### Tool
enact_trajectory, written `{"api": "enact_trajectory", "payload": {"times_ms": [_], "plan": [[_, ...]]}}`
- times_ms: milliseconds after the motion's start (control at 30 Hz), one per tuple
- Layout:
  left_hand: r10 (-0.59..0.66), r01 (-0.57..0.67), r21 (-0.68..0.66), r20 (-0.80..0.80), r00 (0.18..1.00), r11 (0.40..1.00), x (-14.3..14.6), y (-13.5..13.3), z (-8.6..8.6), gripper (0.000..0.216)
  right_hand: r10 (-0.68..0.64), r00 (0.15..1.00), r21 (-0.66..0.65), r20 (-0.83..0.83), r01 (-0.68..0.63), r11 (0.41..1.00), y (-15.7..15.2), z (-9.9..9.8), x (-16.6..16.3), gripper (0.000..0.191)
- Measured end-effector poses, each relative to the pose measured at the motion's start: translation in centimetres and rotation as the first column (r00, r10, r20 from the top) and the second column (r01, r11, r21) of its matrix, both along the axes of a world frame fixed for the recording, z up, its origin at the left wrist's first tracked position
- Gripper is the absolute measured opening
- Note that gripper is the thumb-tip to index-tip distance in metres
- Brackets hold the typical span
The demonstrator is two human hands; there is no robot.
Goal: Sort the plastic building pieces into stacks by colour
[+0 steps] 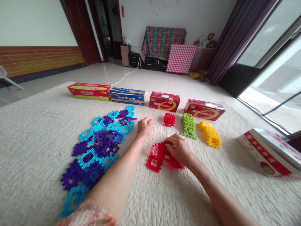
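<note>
My right hand (179,150) rests closed on a pile of flat red plastic building tiles (157,157) on the cream mat, fingers gripping one of them. My left hand (145,125) lies further out on the mat, fingers curled under; nothing shows in it. A small red cube (169,119) built of tiles stands just right of it. Beyond are a green stack (188,125) and a yellow stack (209,134). To the left spreads a loose heap of purple and cyan tiles (98,144).
Several boxes line the mat's far edge: a red-yellow one (89,91), a blue one (127,95), two red ones (164,101) (204,109). A red-white box (268,150) lies at the right. Beyond are tiled floor, a white cable and a covered cabinet.
</note>
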State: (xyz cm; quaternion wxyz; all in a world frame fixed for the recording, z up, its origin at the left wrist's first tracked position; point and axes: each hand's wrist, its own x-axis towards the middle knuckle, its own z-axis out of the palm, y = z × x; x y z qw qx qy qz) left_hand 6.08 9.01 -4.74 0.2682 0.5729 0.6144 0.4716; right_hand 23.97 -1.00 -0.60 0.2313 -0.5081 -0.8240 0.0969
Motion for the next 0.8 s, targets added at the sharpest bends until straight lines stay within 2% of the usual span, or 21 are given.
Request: {"api": "enact_trajectory", "payload": {"times_ms": [133,300,367,433,500,567,667,800], "plan": [[0.004,-0.004,0.023,-0.013,1.0,1.0,0.0,0.0,0.0,0.031,-0.054,0.997,-0.051,-0.053,0.052,0.997,0.4,0.0,0.1,0.016],[0.006,-0.006,0.027,0.003,1.0,1.0,0.0,0.0,0.1,0.031,-0.116,0.953,-0.126,-0.281,0.083,0.989,0.4,1.0,0.9,0.013],[0.009,-0.009,0.027,-0.003,1.0,1.0,0.0,0.0,0.1,0.031,-0.148,0.918,-0.071,-0.368,0.13,0.989,0.6,1.1,1.1,0.013],[0.01,-0.01,0.016,-0.01,1.0,1.0,0.0,-0.1,0.1,0.031,-0.144,0.898,0.064,-0.417,0.187,0.98,0.8,0.9,1.1,0.013],[0.009,-0.009,0.004,-0.01,1.0,1.0,0.0,-0.1,0.3,0.031,-0.098,0.918,0.211,-0.385,0.191,0.959,0.9,0.5,1.2,0.011],[0.012,-0.012,-0.002,-0.006,1.0,1.0,0.1,-0.2,0.4,0.031,-0.05,0.958,0.276,-0.281,0.131,0.952,1.0,0.0,1.3,0.011],[0.014,-0.014,-0.012,-0.003,1.0,1.0,0.1,-0.3,0.6,0.032,0.008,0.99,0.224,-0.137,0.024,0.974,0.8,-0.5,2.0,0.016],[0.008,-0.008,-0.013,-0.013,1.0,1.0,0.1,-0.2,0.5,0.033,0.135,0.989,0.071,-0.064,-0.13,0.989,0.4,0.1,2.9,0.029]]}}
